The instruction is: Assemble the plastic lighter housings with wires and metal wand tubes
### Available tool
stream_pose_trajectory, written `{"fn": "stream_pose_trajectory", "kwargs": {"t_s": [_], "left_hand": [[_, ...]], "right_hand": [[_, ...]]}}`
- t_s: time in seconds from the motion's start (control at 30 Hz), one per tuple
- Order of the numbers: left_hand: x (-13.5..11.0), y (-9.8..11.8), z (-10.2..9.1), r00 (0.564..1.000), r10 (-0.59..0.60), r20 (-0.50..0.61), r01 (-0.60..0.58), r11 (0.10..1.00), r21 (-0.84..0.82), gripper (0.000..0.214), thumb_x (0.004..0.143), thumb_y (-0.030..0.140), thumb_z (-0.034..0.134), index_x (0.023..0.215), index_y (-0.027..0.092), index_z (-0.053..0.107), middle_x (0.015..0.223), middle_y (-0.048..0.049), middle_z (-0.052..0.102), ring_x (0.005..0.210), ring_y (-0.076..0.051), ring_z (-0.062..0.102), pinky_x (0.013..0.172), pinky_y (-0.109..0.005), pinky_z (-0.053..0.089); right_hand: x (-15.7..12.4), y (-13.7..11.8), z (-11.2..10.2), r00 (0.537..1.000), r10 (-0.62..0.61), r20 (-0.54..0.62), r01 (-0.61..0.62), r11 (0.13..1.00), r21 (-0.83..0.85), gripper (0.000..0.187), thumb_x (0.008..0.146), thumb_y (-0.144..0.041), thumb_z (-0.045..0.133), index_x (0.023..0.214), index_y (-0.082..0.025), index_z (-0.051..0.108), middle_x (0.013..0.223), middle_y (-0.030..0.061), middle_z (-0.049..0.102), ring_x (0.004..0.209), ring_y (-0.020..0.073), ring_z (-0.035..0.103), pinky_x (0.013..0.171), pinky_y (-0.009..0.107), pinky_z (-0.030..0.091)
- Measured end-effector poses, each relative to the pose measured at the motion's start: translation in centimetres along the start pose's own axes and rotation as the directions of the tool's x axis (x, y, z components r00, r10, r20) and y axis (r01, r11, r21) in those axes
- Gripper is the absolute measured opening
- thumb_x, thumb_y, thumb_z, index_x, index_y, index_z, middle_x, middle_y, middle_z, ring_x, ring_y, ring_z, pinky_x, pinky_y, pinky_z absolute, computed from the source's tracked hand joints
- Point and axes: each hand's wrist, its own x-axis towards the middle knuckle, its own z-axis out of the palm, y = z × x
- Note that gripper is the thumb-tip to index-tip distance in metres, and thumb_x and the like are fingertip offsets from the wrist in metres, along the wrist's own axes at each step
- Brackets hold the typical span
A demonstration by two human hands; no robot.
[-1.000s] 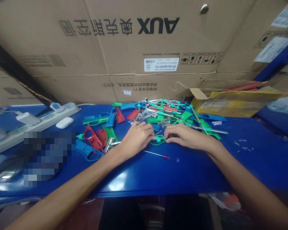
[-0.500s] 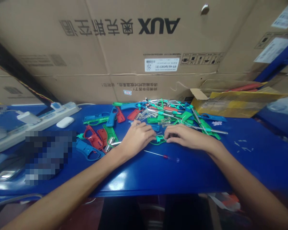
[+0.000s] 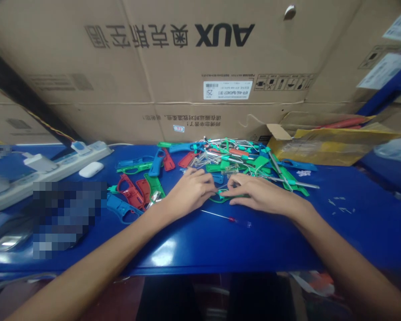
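Over the blue table, my left hand (image 3: pixel 196 189) has its fingers curled down and pressed on a green plastic handle shell (image 3: pixel 219 199) with an open loop. My right hand (image 3: pixel 259 191) pinches at the other end of that shell, thumb and forefinger by a small teal piece (image 3: pixel 224 192). Fingers cover most of the shell. Just in front of the hands lies a thin screwdriver (image 3: pixel 232 219) with a red and clear handle. Behind them is a pile of green shells and metal tubes (image 3: pixel 280 171) with white wires.
To the left lie red handle shells (image 3: pixel 131 192) and blue shells (image 3: pixel 122 208). A white power strip (image 3: pixel 67 166) and a white earbud case (image 3: pixel 91 169) are farther left. A yellow-taped carton (image 3: pixel 321 147) stands at back right, before a large cardboard wall (image 3: pixel 173 80).
My right hand has shifted slightly left, its thumb and forefinger closing in on the teal piece. My left hand stays nearly in place. The camera view has moved a little.
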Motion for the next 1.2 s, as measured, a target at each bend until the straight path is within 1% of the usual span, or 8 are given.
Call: {"fn": "stream_pose_trajectory", "kwargs": {"t_s": [0.17, 0.3, 0.4, 0.53, 0.67, 0.83, 1.03, 1.2], "left_hand": [[-0.4, -1.3, -1.0, 0.999, 0.017, 0.05, -0.018, 1.0, 0.014, 0.02, 0.103, 0.031, 0.054, 0.109, 0.021, 0.07, 0.103, -0.004, 0.069, 0.096, -0.019, 0.06, 0.09, -0.035, 0.035], [-0.9, -2.4, -2.5, 0.996, -0.003, 0.09, 0.006, 0.999, -0.031, 0.022, 0.102, 0.034, 0.055, 0.102, 0.02, 0.071, 0.101, -0.0036, 0.07, 0.095, -0.019, 0.062, 0.086, -0.034, 0.038], [-1.2, -2.7, -3.0, 0.99, 0.019, 0.143, -0.006, 0.996, -0.091, 0.021, 0.102, 0.034, 0.055, 0.1, 0.021, 0.072, 0.099, -0.0025, 0.071, 0.097, -0.019, 0.064, 0.086, -0.034, 0.039], [-1.2, -2.7, -2.9, 0.984, 0.033, 0.175, -0.011, 0.992, -0.127, 0.016, 0.1, 0.032, 0.059, 0.101, 0.023, 0.073, 0.1, -0.0028, 0.072, 0.099, -0.019, 0.065, 0.089, -0.035, 0.042], [-1.0, -2.4, -2.5, 0.988, -0.002, 0.156, 0.028, 0.985, -0.168, 0.013, 0.098, 0.028, 0.061, 0.097, 0.022, 0.072, 0.098, -0.002, 0.072, 0.095, -0.018, 0.066, 0.088, -0.034, 0.044], [-0.7, -2.1, -2.3, 0.987, -0.053, 0.148, 0.082, 0.977, -0.195, 0.006, 0.094, 0.024, 0.067, 0.093, 0.021, 0.072, 0.098, -0.0014, 0.073, 0.093, -0.017, 0.066, 0.087, -0.033, 0.045], [-0.8, -2.7, -2.2, 0.985, -0.057, 0.165, 0.101, 0.957, -0.272, 0.009, 0.094, 0.026, 0.066, 0.093, 0.02, 0.073, 0.094, -0.0021, 0.073, 0.089, -0.016, 0.067, 0.084, -0.031, 0.047], [-0.9, -2.7, -2.0, 0.977, -0.104, 0.188, 0.163, 0.929, -0.331, 0.011, 0.093, 0.027, 0.065, 0.092, 0.02, 0.073, 0.092, -0.0019, 0.073, 0.085, -0.015, 0.066, 0.079, -0.028, 0.048]], "right_hand": [[0.2, 0.1, 0.3, 1.0, -0.017, -0.026, 0.018, 1.0, 0.011, 0.026, 0.099, -0.038, 0.058, 0.115, -0.028, 0.075, 0.112, 0.0065, 0.062, 0.101, 0.0219, 0.059, 0.085, 0.036, 0.049], [0.3, 0.1, 0.5, 0.995, -0.069, -0.078, 0.071, 0.997, 0.035, 0.024, 0.099, -0.039, 0.058, 0.112, -0.03, 0.076, 0.127, 0.0051, 0.062, 0.115, 0.0237, 0.053, 0.093, 0.038, 0.047], [0.5, -0.2, 0.6, 0.994, -0.075, -0.08, 0.08, 0.996, 0.051, 0.024, 0.099, -0.038, 0.057, 0.112, -0.029, 0.076, 0.132, 0.0032, 0.063, 0.115, 0.0239, 0.052, 0.096, 0.04, 0.046], [0.6, -0.4, 0.6, 0.994, -0.077, -0.076, 0.083, 0.993, 0.087, 0.025, 0.1, -0.037, 0.055, 0.112, -0.028, 0.076, 0.127, 0.0029, 0.067, 0.111, 0.0236, 0.053, 0.095, 0.04, 0.046], [0.8, -0.4, 0.8, 0.994, -0.074, -0.086, 0.083, 0.991, 0.101, 0.025, 0.1, -0.037, 0.056, 0.112, -0.028, 0.076, 0.124, 0.0033, 0.069, 0.108, 0.0238, 0.054, 0.095, 0.041, 0.046], [1.0, -0.6, 0.9, 0.992, -0.08, -0.093, 0.088, 0.992, 0.092, 0.025, 0.101, -0.035, 0.054, 0.109, -0.024, 0.075, 0.119, 0.0047, 0.07, 0.107, 0.0225, 0.057, 0.095, 0.038, 0.046], [1.2, -0.6, 1.0, 0.99, -0.102, -0.101, 0.11, 0.99, 0.084, 0.024, 0.101, -0.032, 0.055, 0.105, -0.022, 0.076, 0.117, 0.006, 0.071, 0.105, 0.0223, 0.059, 0.093, 0.038, 0.047], [1.2, -0.6, 1.1, 0.988, -0.102, -0.115, 0.112, 0.99, 0.082, 0.023, 0.101, -0.031, 0.055, 0.106, -0.023, 0.076, 0.116, 0.006, 0.071, 0.106, 0.023, 0.058, 0.093, 0.039, 0.048]]}}
